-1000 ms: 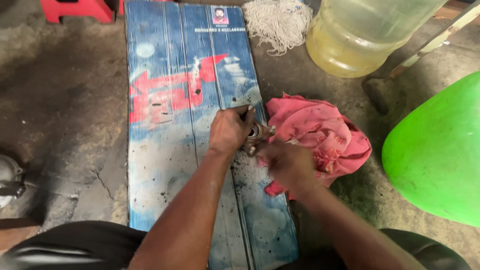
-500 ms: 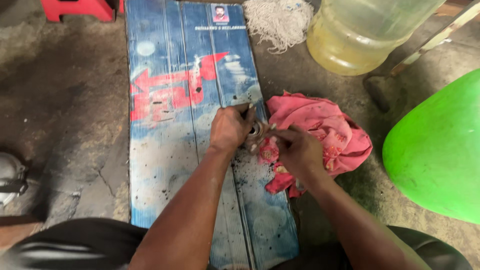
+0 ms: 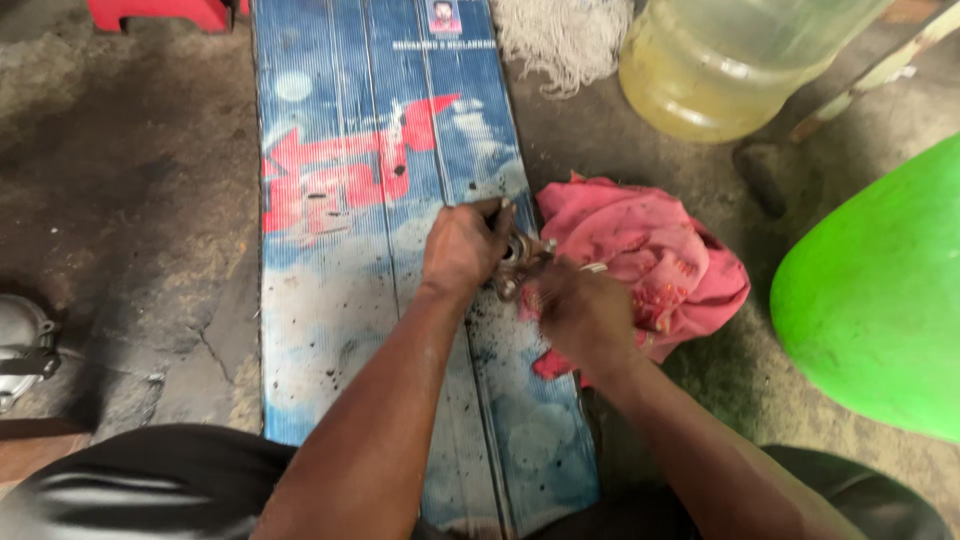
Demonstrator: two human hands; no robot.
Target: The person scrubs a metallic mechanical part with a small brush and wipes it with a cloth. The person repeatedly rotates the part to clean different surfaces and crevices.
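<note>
A grimy concrete floor (image 3: 130,200) fills the view, with a long corrugated blue sheet (image 3: 340,130) laid flat on it, printed with a red shape and speckled with black grit near its lower half. The person sits at the near end of the sheet, both forearms reaching out over it.

The left hand (image 3: 462,250) is curled around a small metal part (image 3: 513,262), its fingers (image 3: 492,212) wrapped over the top and closed on it. The part is round, greasy and shiny at the centre, held just above the right edge of the sheet. The right hand (image 3: 580,312) meets the part from the other side; it is blurred, its fingers bent inward at the part, but whether they grip it or only press on it cannot be told.

Just beside the hands, to the right, a crumpled pink rag (image 3: 660,250) lies partly on the sheet's edge and partly on the floor, and the right hand hangs over its near side. Beyond the rag stands a large clear jug (image 3: 730,60) of yellowish liquid, with a white string mop head (image 3: 550,40) next to it at the top of the sheet. A bright green rounded plastic thing (image 3: 880,300) fills the right edge. A red stool (image 3: 160,12) shows at the top left, and a grey metal piece (image 3: 20,345) lies at the left edge.
</note>
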